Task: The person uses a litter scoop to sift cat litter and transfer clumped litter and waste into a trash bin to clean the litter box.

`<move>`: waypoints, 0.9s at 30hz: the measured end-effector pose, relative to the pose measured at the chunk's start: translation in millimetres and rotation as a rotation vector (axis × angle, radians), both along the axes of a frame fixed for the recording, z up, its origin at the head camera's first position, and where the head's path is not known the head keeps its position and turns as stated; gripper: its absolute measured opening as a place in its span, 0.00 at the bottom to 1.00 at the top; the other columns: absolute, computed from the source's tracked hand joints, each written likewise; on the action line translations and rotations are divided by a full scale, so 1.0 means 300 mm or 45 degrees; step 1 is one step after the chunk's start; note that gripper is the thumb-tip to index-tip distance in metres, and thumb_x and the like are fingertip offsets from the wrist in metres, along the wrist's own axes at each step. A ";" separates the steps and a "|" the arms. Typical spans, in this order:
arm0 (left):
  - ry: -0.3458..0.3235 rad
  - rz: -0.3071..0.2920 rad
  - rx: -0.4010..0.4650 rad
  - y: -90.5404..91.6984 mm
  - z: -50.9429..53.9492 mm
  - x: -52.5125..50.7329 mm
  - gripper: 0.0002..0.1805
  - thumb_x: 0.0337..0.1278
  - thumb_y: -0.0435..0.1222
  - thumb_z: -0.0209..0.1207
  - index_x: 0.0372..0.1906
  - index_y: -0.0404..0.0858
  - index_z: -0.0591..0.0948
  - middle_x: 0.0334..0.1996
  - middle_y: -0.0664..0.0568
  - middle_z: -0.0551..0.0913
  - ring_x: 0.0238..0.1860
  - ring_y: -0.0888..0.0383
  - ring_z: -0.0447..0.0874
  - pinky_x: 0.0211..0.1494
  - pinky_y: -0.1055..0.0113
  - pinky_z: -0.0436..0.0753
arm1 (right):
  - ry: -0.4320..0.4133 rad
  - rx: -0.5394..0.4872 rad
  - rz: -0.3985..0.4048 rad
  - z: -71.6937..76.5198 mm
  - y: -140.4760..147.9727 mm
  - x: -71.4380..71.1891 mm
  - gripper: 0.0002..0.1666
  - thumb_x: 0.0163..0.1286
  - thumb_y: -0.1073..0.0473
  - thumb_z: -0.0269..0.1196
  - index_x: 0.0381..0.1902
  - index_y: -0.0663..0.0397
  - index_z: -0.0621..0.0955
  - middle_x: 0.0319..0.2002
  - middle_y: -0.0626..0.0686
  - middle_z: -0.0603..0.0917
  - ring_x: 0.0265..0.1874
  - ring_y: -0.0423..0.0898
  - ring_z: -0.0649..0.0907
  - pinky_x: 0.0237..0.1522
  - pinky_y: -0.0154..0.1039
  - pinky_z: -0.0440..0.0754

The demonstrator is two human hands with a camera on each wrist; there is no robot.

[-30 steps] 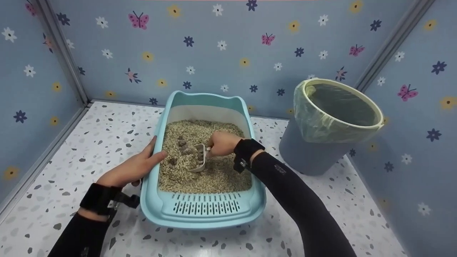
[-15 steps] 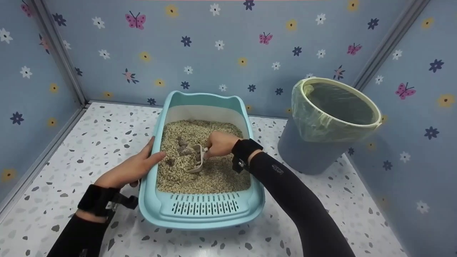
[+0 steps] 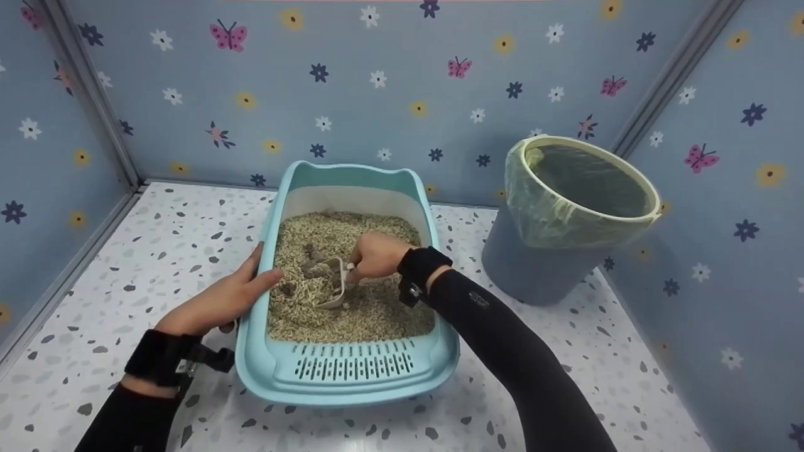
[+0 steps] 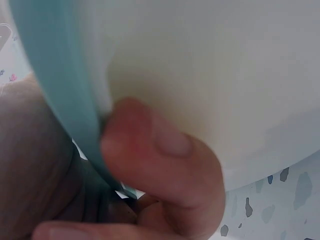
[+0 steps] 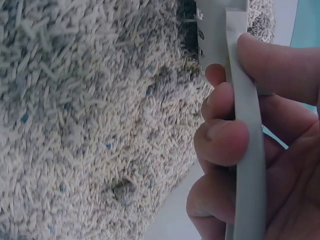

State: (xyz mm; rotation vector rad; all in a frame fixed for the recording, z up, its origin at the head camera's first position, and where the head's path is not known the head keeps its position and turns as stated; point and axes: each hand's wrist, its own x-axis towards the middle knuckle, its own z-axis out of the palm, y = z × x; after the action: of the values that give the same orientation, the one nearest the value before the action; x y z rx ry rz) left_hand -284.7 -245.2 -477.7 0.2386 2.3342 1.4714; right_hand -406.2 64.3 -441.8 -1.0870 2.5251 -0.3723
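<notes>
A blue litter box (image 3: 352, 390) filled with pellet litter (image 3: 377, 317) stands on the speckled surface. The left hand (image 3: 220, 298) grips its left rim, thumb over the top; in the left wrist view, curled fingers (image 4: 170, 160) press beneath the rim against the pale outer side. The right hand (image 3: 380, 254) holds a light scoop (image 3: 343, 282) whose head sits in the litter, partly loaded. In the right wrist view, fingers and thumb wrap the scoop's handle (image 5: 247, 150). Dark clumps (image 3: 312, 256) lie at the scoop's left.
A grey bin (image 3: 527, 263) with a yellowish liner (image 3: 553, 220) stands right of the box. Patterned blue panels (image 3: 377, 94) rise behind and on both sides. The speckled surface (image 3: 182, 232) extends around the box.
The scoop, in the right hand, has moved slightly left through the litter toward the clumps. The left hand keeps its grip on the rim. The whole head view has shifted a little.
</notes>
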 end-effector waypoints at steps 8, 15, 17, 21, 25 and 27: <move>-0.007 0.008 -0.005 -0.003 0.006 0.001 0.50 0.87 0.65 0.48 0.90 0.69 0.26 0.22 0.51 0.71 0.14 0.59 0.65 0.15 0.66 0.69 | -0.024 -0.020 -0.008 -0.002 -0.020 0.010 0.33 0.77 0.54 0.74 0.15 0.41 0.69 0.16 0.41 0.59 0.17 0.39 0.57 0.27 0.35 0.56; -0.022 -0.005 -0.003 -0.006 0.002 0.002 0.49 0.86 0.66 0.48 0.89 0.71 0.26 0.25 0.47 0.72 0.13 0.60 0.61 0.15 0.66 0.67 | -0.061 -0.085 0.053 -0.019 -0.029 0.026 0.34 0.79 0.52 0.73 0.16 0.41 0.67 0.17 0.42 0.58 0.17 0.39 0.55 0.29 0.35 0.55; -0.018 -0.003 -0.004 -0.006 0.001 0.002 0.49 0.86 0.66 0.48 0.89 0.72 0.26 0.25 0.47 0.73 0.13 0.60 0.62 0.15 0.66 0.67 | -0.065 -0.107 0.047 -0.023 -0.032 0.030 0.35 0.79 0.52 0.74 0.15 0.41 0.66 0.17 0.42 0.58 0.17 0.39 0.54 0.29 0.35 0.55; -0.015 0.001 -0.013 -0.006 0.002 0.004 0.49 0.87 0.65 0.47 0.89 0.71 0.26 0.24 0.48 0.72 0.13 0.59 0.63 0.15 0.66 0.68 | -0.094 -0.140 0.039 -0.026 -0.038 0.038 0.36 0.78 0.53 0.74 0.15 0.41 0.65 0.17 0.43 0.57 0.17 0.40 0.54 0.29 0.36 0.55; -0.012 0.002 -0.017 -0.007 0.004 0.006 0.49 0.87 0.65 0.47 0.89 0.70 0.26 0.23 0.50 0.71 0.14 0.59 0.63 0.15 0.66 0.68 | -0.094 -0.144 0.015 -0.029 -0.043 0.044 0.35 0.78 0.53 0.75 0.14 0.41 0.67 0.16 0.42 0.58 0.16 0.40 0.56 0.28 0.35 0.56; -0.010 0.004 -0.019 -0.007 0.005 0.008 0.49 0.88 0.65 0.46 0.89 0.70 0.26 0.24 0.49 0.72 0.14 0.59 0.63 0.15 0.66 0.67 | -0.083 -0.146 0.003 -0.030 -0.046 0.047 0.35 0.77 0.53 0.75 0.14 0.40 0.68 0.16 0.42 0.59 0.16 0.39 0.57 0.27 0.35 0.56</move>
State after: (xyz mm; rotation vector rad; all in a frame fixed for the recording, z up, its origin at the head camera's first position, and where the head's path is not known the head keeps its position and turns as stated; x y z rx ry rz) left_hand -282.3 -247.3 -476.2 0.2247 2.3393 1.4535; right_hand -392.0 50.5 -450.9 -1.1009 2.4710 -0.5490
